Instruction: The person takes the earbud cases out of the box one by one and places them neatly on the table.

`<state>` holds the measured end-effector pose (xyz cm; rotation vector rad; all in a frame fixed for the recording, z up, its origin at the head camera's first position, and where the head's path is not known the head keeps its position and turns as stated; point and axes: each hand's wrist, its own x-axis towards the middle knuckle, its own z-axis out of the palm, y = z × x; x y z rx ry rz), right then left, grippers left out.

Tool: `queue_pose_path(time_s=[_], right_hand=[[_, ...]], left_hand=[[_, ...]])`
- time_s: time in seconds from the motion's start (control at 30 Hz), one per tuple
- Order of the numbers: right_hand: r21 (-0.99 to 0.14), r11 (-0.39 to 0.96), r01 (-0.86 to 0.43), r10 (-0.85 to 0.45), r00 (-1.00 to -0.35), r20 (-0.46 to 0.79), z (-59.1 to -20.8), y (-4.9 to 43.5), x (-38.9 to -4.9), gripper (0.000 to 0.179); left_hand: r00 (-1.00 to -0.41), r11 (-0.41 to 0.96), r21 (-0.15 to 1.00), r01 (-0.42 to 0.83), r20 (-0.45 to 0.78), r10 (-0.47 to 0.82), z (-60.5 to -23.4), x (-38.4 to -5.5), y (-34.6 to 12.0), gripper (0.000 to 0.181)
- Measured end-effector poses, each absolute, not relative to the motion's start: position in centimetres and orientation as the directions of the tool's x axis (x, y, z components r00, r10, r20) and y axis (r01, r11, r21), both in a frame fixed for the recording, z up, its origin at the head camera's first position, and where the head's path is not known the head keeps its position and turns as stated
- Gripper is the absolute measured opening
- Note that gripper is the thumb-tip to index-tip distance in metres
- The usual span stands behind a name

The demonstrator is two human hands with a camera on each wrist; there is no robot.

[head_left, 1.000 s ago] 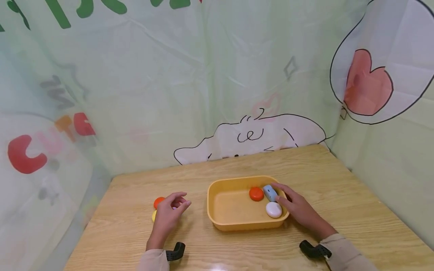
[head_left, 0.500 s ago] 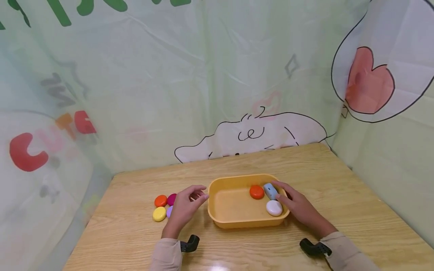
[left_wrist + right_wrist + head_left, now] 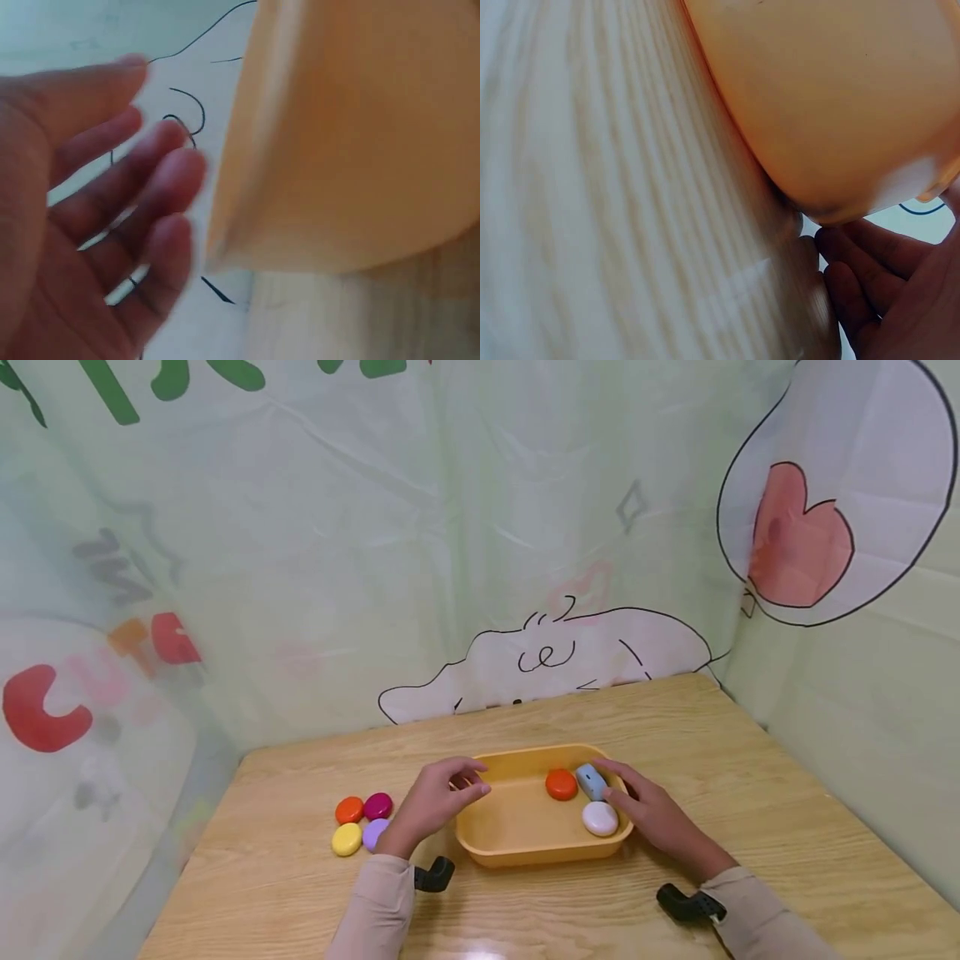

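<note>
A shallow yellow-orange tray [image 3: 510, 858] stands on the table. Inside it lie a red-orange round piece [image 3: 561, 784], a light blue block [image 3: 591, 782] and a white round piece [image 3: 600, 818], all toward the right. My left hand [image 3: 438, 797] hovers at the tray's left end with loosely bent fingers; the left wrist view shows nothing in it. At the right end my right hand [image 3: 663, 818] holds the tray's edge, thumb at the rim and fingers [image 3: 877, 262] against the outer wall. That thumb is close to the blue block in the head view.
Left of the tray, a cluster of round pieces lies on the wooden table [image 3: 270, 877]: orange [image 3: 349, 810], magenta [image 3: 378, 806], yellow [image 3: 347, 839] and purple [image 3: 375, 835], the last partly behind my left wrist. Printed curtains [image 3: 337, 568] border the table's back and sides.
My left hand has moved right, from over the round pieces to the tray's left end, uncovering the cluster. My right hand stays at the tray's right end, and the tray keeps its place.
</note>
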<state>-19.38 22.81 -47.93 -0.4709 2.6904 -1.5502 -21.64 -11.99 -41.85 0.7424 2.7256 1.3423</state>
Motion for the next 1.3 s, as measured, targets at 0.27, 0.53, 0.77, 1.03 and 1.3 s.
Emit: queue_pose_path(time_s=[0.27,0.53,0.77,1.03,1.3], right_hand=[[-0.846,0.475,-0.244,-0.253,-0.958,0.134,-47.8,22.8,-19.4,0.052],[-0.848,0.469,-0.249,-0.252,-0.957,0.141,-47.9,22.7,-19.2,0.052],[-0.843,0.475,-0.252,-0.251,-0.957,0.145,-47.9,22.7,-19.2,0.051],[-0.837,0.497,-0.229,-0.242,-0.963,0.120,-47.8,22.6,-19.0,0.052],[-0.840,0.493,-0.227,-0.237,-0.964,0.121,-47.6,22.6,-18.9,0.052]], left_hand=[[-0.843,0.572,0.713,0.406,0.049,0.536,-39.9,-23.4,-10.5,0.031],[-0.797,0.462,0.815,0.350,0.000,0.603,-39.6,-25.5,-8.3,0.034],[-0.754,0.333,0.910,0.247,-0.036,0.656,-41.1,-26.5,-6.5,0.042],[-0.746,0.324,0.925,0.198,-0.072,0.662,-42.6,-26.4,-5.0,0.042],[-0.710,0.487,0.789,0.374,-0.094,0.698,-42.8,-26.5,-3.6,0.037]])
